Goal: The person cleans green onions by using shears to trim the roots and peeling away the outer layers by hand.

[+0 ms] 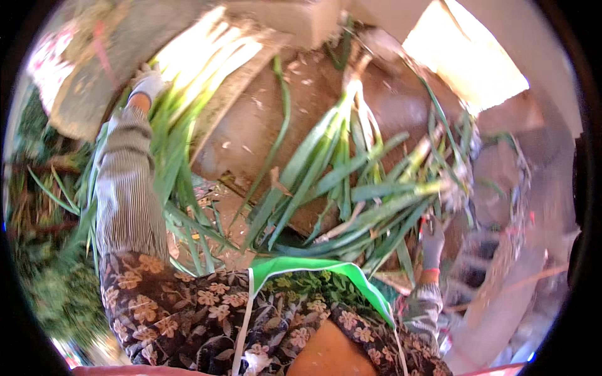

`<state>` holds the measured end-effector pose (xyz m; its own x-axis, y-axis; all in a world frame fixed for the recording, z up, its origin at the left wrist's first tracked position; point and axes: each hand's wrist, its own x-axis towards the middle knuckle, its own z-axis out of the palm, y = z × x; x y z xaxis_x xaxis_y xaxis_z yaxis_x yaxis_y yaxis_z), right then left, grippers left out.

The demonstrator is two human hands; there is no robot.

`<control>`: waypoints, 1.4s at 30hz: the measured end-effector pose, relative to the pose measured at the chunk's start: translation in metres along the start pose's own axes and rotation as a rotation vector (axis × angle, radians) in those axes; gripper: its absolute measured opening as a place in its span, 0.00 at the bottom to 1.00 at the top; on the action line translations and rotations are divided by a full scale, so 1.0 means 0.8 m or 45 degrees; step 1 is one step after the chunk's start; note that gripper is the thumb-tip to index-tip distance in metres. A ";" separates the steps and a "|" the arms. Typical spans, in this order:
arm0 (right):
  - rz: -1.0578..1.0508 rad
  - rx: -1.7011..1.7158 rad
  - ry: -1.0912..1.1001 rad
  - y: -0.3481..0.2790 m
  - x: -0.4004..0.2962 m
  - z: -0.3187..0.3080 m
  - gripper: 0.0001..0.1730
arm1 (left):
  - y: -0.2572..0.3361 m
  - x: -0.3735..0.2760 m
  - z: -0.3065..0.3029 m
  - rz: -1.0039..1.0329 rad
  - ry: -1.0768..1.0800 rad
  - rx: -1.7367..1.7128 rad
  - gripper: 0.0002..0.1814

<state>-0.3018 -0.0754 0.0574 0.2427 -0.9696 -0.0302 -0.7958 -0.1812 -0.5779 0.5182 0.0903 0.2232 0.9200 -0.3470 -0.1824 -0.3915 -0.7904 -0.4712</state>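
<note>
My left hand (149, 83), in a pale glove, reaches out to the far left. It lies against the left side of a pile of Welsh onions (197, 89) with bright white stalks and green leaves, its blurred fingers apart. My right hand (432, 237), also gloved, is low on the right with curled fingers around a small red object (424, 224), mostly hidden. Just beyond it, untrimmed Welsh onions (390, 207) with rooty, dirty ends lie across one another. Another bunch (348, 108) points its roots away from me.
A wooden board (235, 89) runs beneath the white stalks. Peel scraps dot the brown ground sheet (263, 127). A sunlit pale panel (465, 56) is at the upper right, a grey slab (89, 89) at the upper left. Green leaves (61, 263) heap at the left. A green-edged apron (320, 265) covers my lap.
</note>
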 end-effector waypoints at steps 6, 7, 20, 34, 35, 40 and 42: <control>0.329 0.004 0.046 0.023 -0.060 0.050 0.21 | 0.141 -0.118 0.040 1.198 0.615 -0.518 0.41; 0.427 0.198 0.090 0.019 -0.066 0.064 0.22 | 0.174 -0.171 0.027 1.422 0.358 -0.706 0.39; 0.398 -0.384 0.292 0.081 0.024 0.104 0.37 | 0.401 -0.566 0.115 1.725 0.038 -0.730 0.63; 0.334 0.273 -0.001 0.210 -0.044 0.006 0.16 | 0.578 -0.659 0.049 1.548 0.227 -0.593 0.60; 0.373 0.397 -0.011 0.198 -0.053 -0.015 0.16 | 0.599 -0.666 0.048 1.495 0.276 -0.656 0.62; 0.471 0.648 -0.141 0.245 -0.076 -0.025 0.18 | 0.692 -0.671 0.028 1.276 0.217 -0.410 0.68; 0.504 0.750 -0.142 0.245 -0.085 -0.024 0.17 | 0.714 -0.688 0.033 1.266 0.133 -0.269 0.70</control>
<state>-0.4846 -0.0479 -0.0383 0.0779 -0.9160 -0.3936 -0.4120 0.3299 -0.8494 -0.2111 -0.1567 0.0321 0.1742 -0.9290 -0.3266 -0.9817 -0.1899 0.0164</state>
